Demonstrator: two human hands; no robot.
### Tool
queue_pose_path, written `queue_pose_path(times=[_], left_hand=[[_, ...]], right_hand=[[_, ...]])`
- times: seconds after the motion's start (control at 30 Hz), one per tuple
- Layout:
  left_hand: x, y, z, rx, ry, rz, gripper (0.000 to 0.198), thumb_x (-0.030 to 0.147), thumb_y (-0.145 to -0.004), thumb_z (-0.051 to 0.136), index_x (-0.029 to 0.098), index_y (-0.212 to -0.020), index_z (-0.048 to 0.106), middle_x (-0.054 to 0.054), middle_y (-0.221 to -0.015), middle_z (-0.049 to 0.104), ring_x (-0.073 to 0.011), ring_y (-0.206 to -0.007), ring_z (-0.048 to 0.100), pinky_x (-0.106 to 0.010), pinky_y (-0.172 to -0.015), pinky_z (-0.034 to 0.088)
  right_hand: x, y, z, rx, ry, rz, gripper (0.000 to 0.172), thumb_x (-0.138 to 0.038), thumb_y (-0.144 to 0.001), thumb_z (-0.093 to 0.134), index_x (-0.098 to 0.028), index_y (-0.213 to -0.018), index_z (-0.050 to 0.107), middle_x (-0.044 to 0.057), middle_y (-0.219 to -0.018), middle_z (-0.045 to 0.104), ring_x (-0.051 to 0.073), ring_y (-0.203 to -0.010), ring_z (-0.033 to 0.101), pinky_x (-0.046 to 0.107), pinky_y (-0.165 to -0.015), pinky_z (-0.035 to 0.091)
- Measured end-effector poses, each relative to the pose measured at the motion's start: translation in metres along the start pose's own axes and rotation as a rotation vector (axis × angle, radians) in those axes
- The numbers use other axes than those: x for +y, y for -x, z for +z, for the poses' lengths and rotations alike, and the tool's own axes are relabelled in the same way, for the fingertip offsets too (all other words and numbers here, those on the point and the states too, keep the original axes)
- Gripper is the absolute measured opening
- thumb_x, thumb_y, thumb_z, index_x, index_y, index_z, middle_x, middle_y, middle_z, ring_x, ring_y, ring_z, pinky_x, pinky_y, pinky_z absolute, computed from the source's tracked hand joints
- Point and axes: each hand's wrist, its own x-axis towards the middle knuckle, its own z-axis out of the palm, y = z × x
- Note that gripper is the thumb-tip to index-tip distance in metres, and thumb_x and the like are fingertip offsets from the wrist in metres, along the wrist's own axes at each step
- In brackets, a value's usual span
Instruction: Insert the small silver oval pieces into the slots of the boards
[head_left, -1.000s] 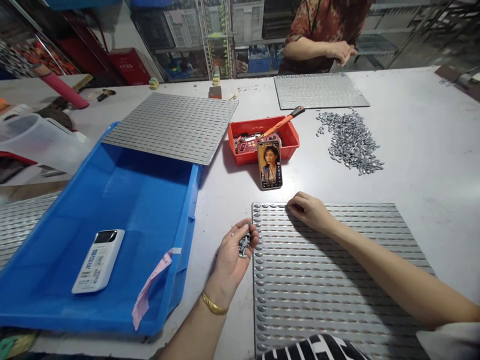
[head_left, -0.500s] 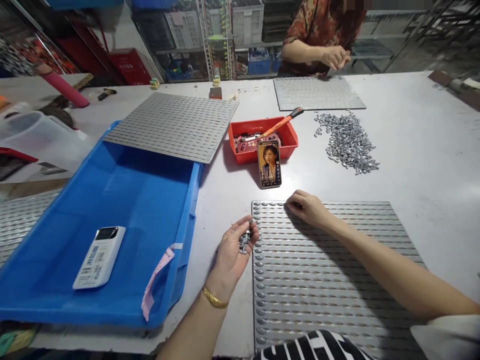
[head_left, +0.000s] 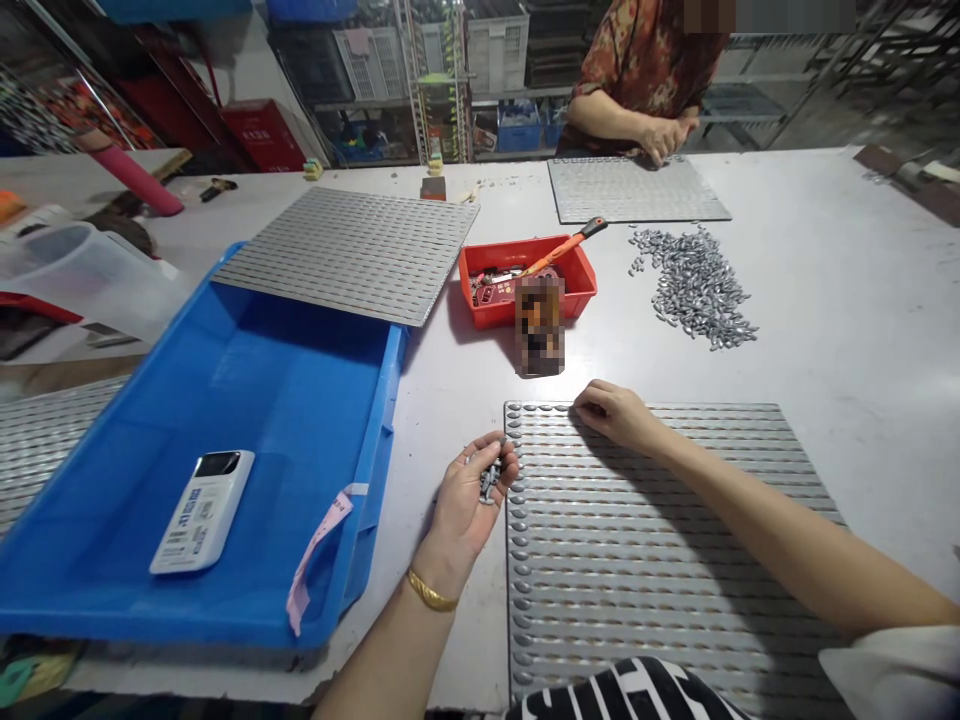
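Observation:
A grey slotted plate (head_left: 660,540) lies in front of me on the white table. Small grey, leaf-shaped metal pieces (head_left: 519,545) fill its left column and the start of its top row. Palm up at the plate's left edge, my left hand (head_left: 469,490) is curled round a small heap of these pieces, its thumb and fingertips close together. My right hand (head_left: 611,410) is at the top row, just right of the last piece laid there. Its fingers are pinched against the plate; what is between them is hidden.
At left, a blue bin (head_left: 300,420) holds a white device (head_left: 202,512), and another slotted plate (head_left: 352,250) rests across its far end. A red tray (head_left: 577,280) with a phone (head_left: 540,330) before it stands ahead. Loose pieces (head_left: 697,290) lie beyond; a co-worker's hands (head_left: 664,138) are over a far plate.
My two hands have hardly moved. Across the table, the co-worker's hands have come down onto the far plate. The view has shifted very slightly.

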Motion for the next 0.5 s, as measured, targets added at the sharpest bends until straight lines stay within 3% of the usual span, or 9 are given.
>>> queue_pose_path(times=[0.33,0.5], left_hand=[[0.0,0.002,0.001,-0.037,-0.031,0.006,0.019,0.007,-0.074,0.069,0.012,-0.093,0.069,-0.007,-0.087,0.068,-0.0109,-0.076,0.065,-0.02,-0.072,0.057],[-0.003,0.003,0.002,-0.066,-0.064,-0.004,0.02,0.008,-0.073,0.071,0.012,-0.093,0.069,-0.007,-0.084,0.067,-0.0106,-0.075,0.064,-0.021,-0.073,0.057]], right_hand=[[0.001,-0.001,-0.002,-0.01,0.002,0.0,0.015,-0.019,-0.087,0.048,-0.019,-0.084,0.063,0.005,-0.083,0.058,0.015,-0.07,0.054,0.027,-0.063,0.043],[-0.015,0.004,-0.01,0.027,-0.004,0.012,0.017,-0.026,-0.089,0.052,-0.019,-0.1,0.062,0.007,-0.088,0.06,0.017,-0.07,0.056,0.03,-0.063,0.047]])
